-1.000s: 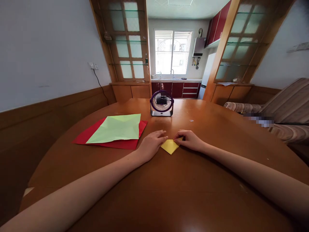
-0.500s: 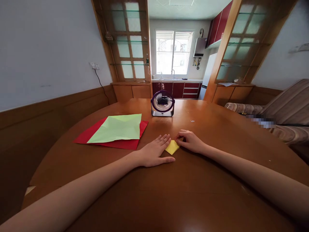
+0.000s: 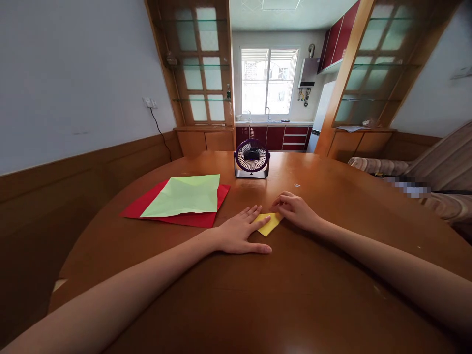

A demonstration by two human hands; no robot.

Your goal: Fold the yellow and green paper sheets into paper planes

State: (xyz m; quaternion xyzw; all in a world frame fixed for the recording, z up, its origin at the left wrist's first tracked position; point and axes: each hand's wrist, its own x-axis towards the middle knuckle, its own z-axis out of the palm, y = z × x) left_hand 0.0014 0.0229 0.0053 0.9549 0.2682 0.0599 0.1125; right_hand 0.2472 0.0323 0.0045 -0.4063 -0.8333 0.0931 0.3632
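Observation:
A small folded piece of yellow paper lies on the wooden table in front of me. My left hand rests flat with its fingers spread, one finger pressing on the paper and the thumb stretched out on the table nearer me. At the paper's right corner, my right hand has its fingers bent together in a pinch on the edge. Its fingertips partly hide that corner.
To the left, a light green sheet lies on top of a red sheet. A small purple fan stands toward the back of the round table. A striped sofa is at the right.
One finger of my left hand has come across onto the yellow paper. My right fingers have shifted slightly at its right corner. The whole view has moved a little.

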